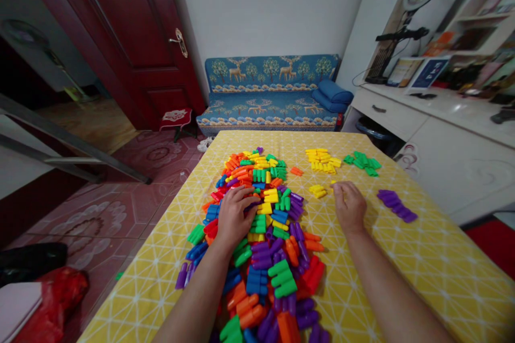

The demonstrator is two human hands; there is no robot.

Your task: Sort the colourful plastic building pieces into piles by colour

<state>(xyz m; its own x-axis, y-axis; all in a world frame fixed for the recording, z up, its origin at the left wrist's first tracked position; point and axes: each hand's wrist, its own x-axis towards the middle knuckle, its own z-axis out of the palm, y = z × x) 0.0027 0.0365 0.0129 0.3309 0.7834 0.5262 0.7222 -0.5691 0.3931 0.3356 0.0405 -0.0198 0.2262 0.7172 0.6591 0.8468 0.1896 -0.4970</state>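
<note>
My left hand (237, 213) reaches into a long mixed heap of plastic building pieces (261, 280), bullet-shaped tubes joined side by side, in several colours. Its fingers are curved and apart over the heap, with a bit of purple showing between thumb and forefinger. To the right of the heap, my right hand (350, 206) hovers near the tabletop, closed in a pinch. At its fingertips shows the end of a yellow building piece (333, 184), mostly hidden. Just left of that hand lie a few yellow pieces (317, 191).
On the yellow patterned tablecloth (426, 268) lie separate groups: yellow pieces (322, 161), green pieces (363, 163) and purple pieces (397, 206). An orange piece (296, 171) lies beside the heap. Beyond stands a blue sofa (273, 104); a white cabinet (454, 144) is at right.
</note>
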